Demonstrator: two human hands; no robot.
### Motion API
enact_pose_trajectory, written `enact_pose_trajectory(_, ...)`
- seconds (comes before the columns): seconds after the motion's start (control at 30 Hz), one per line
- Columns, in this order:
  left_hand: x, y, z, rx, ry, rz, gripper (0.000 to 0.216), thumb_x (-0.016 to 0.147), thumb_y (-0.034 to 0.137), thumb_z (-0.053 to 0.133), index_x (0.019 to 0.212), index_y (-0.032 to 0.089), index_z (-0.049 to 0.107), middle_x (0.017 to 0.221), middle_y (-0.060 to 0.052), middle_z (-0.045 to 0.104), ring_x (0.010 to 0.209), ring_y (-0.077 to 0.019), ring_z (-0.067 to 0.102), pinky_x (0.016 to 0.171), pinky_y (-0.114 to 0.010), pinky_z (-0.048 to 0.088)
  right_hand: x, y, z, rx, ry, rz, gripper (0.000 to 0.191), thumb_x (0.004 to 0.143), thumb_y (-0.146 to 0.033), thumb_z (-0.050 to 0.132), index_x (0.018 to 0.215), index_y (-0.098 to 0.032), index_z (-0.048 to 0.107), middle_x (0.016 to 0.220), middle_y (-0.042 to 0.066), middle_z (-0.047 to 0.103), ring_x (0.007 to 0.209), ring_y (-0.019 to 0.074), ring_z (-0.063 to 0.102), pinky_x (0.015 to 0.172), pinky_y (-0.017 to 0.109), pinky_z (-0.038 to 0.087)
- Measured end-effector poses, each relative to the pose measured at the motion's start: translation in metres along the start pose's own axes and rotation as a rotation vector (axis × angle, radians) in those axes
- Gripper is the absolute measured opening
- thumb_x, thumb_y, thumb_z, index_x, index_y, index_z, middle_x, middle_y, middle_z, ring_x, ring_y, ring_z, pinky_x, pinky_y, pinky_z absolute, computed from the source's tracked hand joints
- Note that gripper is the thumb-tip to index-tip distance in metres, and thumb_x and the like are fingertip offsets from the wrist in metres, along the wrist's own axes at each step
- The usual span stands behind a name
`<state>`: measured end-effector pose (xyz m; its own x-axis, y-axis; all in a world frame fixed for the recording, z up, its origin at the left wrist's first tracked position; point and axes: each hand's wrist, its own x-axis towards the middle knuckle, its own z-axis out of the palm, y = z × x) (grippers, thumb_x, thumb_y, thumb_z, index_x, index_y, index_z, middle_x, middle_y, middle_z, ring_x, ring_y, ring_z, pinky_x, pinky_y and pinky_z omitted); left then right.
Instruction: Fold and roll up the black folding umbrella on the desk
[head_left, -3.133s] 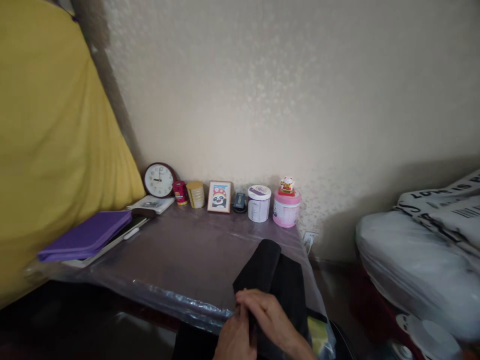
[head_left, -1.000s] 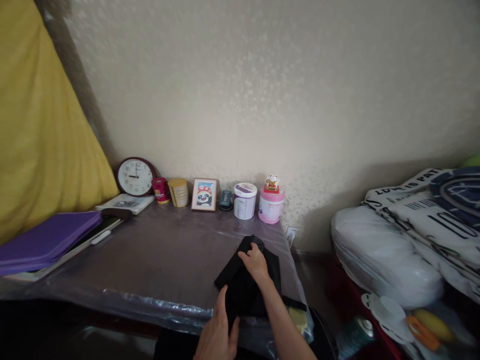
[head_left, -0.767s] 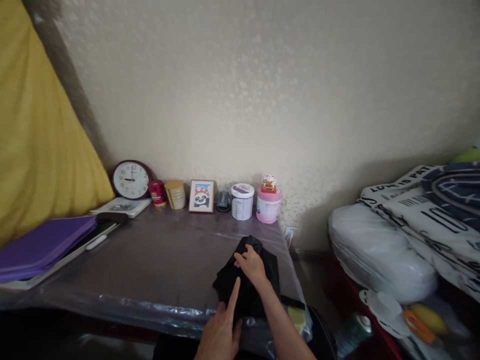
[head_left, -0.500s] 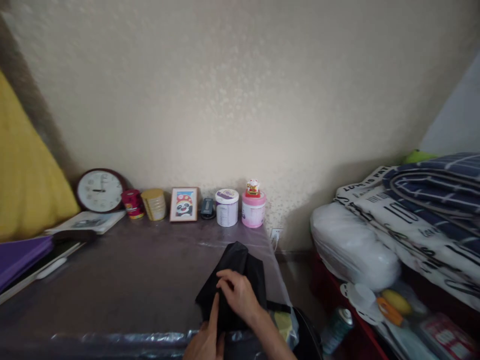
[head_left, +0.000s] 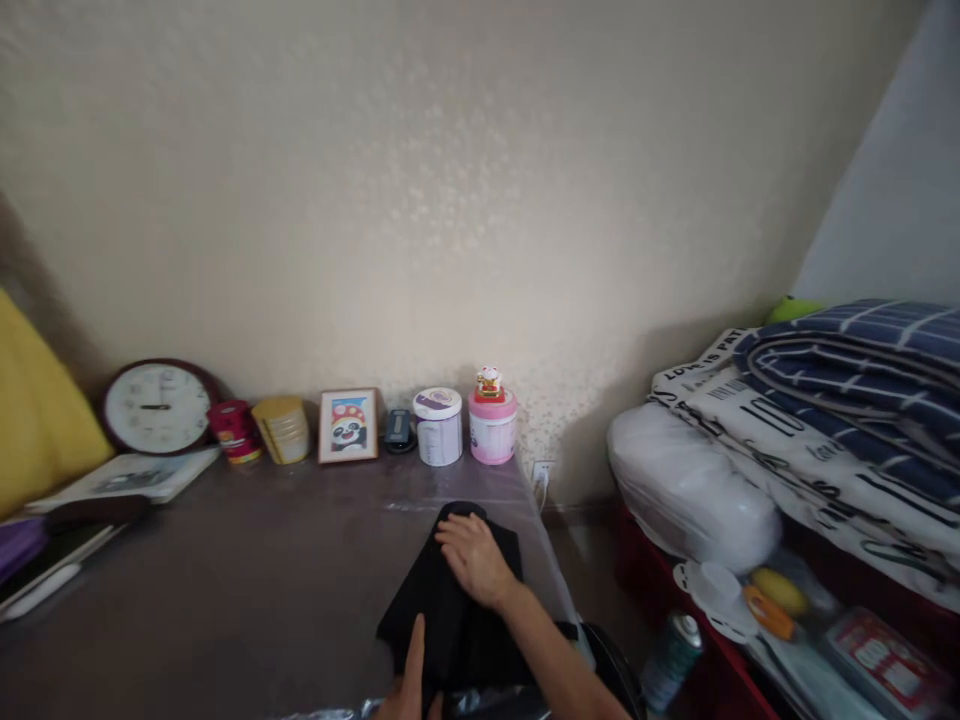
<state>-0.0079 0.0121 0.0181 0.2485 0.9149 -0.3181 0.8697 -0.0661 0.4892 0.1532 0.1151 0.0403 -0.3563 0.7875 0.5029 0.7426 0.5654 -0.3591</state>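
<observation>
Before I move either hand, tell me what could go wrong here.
The black cloth lies near the front edge of the table, so a pull toward you might drag it off. The lucky cat figurine perches on the pink-lidded canister; a jolt could topple it.

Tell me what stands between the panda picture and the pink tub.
A small dark object and a white tub with purple markings, in the head view.

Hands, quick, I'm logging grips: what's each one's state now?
Left hand: partly cut off; grip cannot be told.
Right hand: open, palm down on black cloth.
</observation>
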Motion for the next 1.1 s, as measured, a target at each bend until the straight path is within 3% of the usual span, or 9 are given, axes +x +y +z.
enact_pose_trajectory(0.13,-0.013,0.007,-0.005,-0.054,0.078,0.046,0.066,0.085,0.023,0.029,0.137,0.010,-0.009,0.111,-0.012,0.060,0.092,-0.0162,0.061,0.075,-0.021,0.041,0.028,0.030,-0.001,-0.066,0.006,0.085,0.030,0.088,-0.022,0.036,0.108,-0.023,0.058,0.117,0.004,0.058,0.117,0.0157,0.043,0.100,0.039,0.027)
enact_pose_trajectory(0.27,-0.019,0.013,-0.009,-0.078,0.090,0.027,0.067,0.085,0.020,0.031,0.137,0.010,-0.010,0.113,-0.012,0.059,0.096,-0.0158,0.059,0.080,-0.020,0.039,0.038,0.024,-0.012,-0.125,0.102,0.256,0.030,0.087,-0.021,0.038,0.108,-0.016,0.058,0.116,0.011,0.057,0.114,0.0202,0.046,0.097,0.040,0.031)
enact_pose_trajectory(0.37,-0.021,0.015,-0.011,-0.070,0.101,0.024,0.066,0.085,0.021,0.031,0.138,0.008,-0.006,0.113,-0.013,0.058,0.098,-0.0166,0.058,0.083,-0.022,0.038,0.025,-0.003,-0.016,-0.045,0.130,0.116,0.030,0.087,-0.025,0.039,0.110,-0.017,0.057,0.117,0.009,0.057,0.116,0.0191,0.044,0.099,0.038,0.029)
enact_pose_trajectory(0.43,-0.022,0.016,-0.012,-0.061,0.117,0.020,0.065,0.085,0.021,0.031,0.138,0.007,-0.004,0.112,-0.013,0.059,0.097,-0.0173,0.058,0.083,-0.023,0.038,0.013,-0.019,-0.013,0.043,0.022,-0.041,0.028,0.087,-0.028,0.039,0.106,-0.022,0.059,0.109,0.005,0.062,0.116,0.0172,0.044,0.100,0.038,0.028)
enact_pose_trajectory(0.5,-0.023,0.017,-0.012,-0.053,0.135,0.013,0.065,0.085,0.021,0.032,0.138,0.007,-0.002,0.110,-0.013,0.060,0.096,-0.0177,0.058,0.082,-0.024,0.039,0.006,-0.025,-0.008,0.074,-0.045,-0.089,0.026,0.087,-0.026,0.039,0.098,-0.025,0.063,0.103,0.002,0.065,0.114,0.0165,0.046,0.101,0.040,0.026)
enact_pose_trajectory(0.7,-0.025,0.018,-0.011,-0.051,0.126,-0.009,0.065,0.086,0.024,0.032,0.138,0.010,-0.004,0.103,-0.011,0.063,0.093,-0.0162,0.059,0.080,-0.022,0.039,0.010,0.019,-0.006,-0.027,0.228,0.276,0.031,0.081,-0.020,0.041,0.106,-0.015,0.058,0.117,0.012,0.056,0.113,0.0217,0.046,0.097,0.042,0.032)
enact_pose_trajectory(0.83,-0.026,0.017,-0.011,-0.076,0.137,-0.004,0.064,0.087,0.027,0.029,0.138,0.011,-0.006,0.105,-0.011,0.063,0.095,-0.0166,0.059,0.080,-0.023,0.039,-0.021,0.051,-0.021,0.066,0.402,0.556,0.031,0.075,-0.027,0.046,0.100,-0.014,0.060,0.103,0.013,0.062,0.100,0.0240,0.055,0.091,0.040,0.039)
enact_pose_trajectory(0.97,-0.026,0.013,-0.010,-0.134,0.155,0.000,0.063,0.088,0.030,0.028,0.138,0.013,-0.005,0.102,-0.010,0.064,0.092,-0.0168,0.060,0.078,-0.024,0.040,-0.065,0.056,-0.032,0.274,0.383,0.775,0.030,0.070,-0.036,0.051,0.090,-0.017,0.063,0.082,0.008,0.066,0.081,0.0238,0.062,0.075,0.036,0.047)
enact_pose_trajectory(1.1,-0.027,0.012,-0.011,-0.185,0.166,0.007,0.062,0.088,0.031,0.029,0.138,0.017,-0.004,0.094,-0.007,0.066,0.088,-0.0170,0.062,0.077,-0.025,0.042,-0.080,0.038,-0.040,0.417,0.321,0.836,0.030,0.066,-0.042,0.053,0.083,-0.020,0.064,0.074,0.005,0.066,0.070,0.0216,0.062,0.058,0.031,0.049)
